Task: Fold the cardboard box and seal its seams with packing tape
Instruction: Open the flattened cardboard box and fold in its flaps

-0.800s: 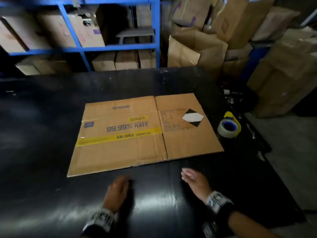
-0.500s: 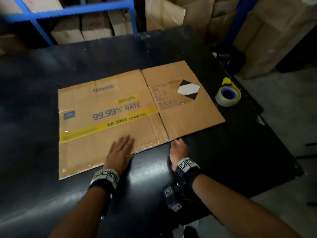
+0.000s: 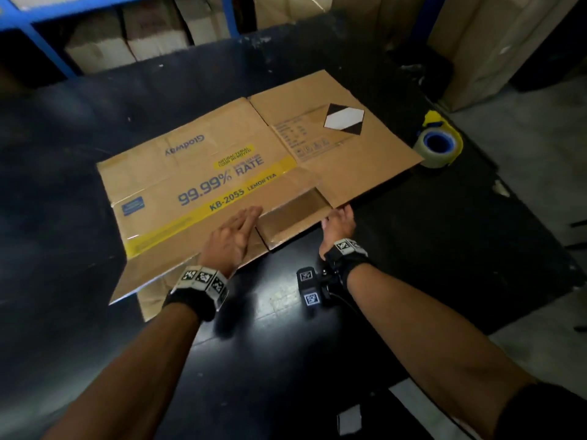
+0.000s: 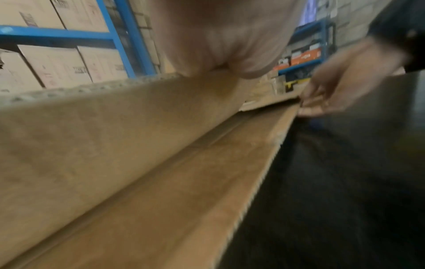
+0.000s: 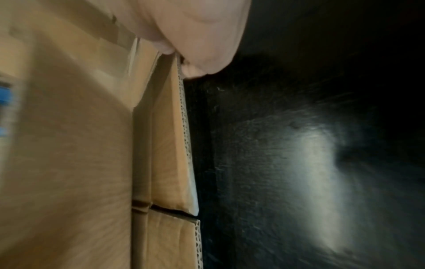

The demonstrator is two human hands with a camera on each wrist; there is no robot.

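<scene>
The flattened cardboard box (image 3: pixel 222 173), printed "99.99% RATE" with a yellow band, lies on the black table (image 3: pixel 413 249). My left hand (image 3: pixel 236 228) lies on its near left upper flap with fingers straight on top and the thumb hidden; this flap is raised off the layer beneath. In the left wrist view the flap (image 4: pixel 115 136) meets my palm (image 4: pixel 218 36). My right hand (image 3: pixel 338 219) pinches the near edge at the slot between the flaps, and its fingers (image 4: pixel 322 102) curl onto the cardboard edge. The packing tape roll (image 3: pixel 436 147) sits right of the box.
Blue shelving (image 3: pixel 38 36) with cartons stands behind the table, and stacked cardboard boxes (image 3: pixel 495 49) stand at the back right. The table's right edge (image 3: pixel 521 249) drops to a grey floor. Bare black tabletop (image 5: pixel 299 163) lies right of the box edge.
Both hands moved forward from the bare table onto the box's near edge. The near upper flap has lifted off the lower layer, opening a gap. The camera came closer.
</scene>
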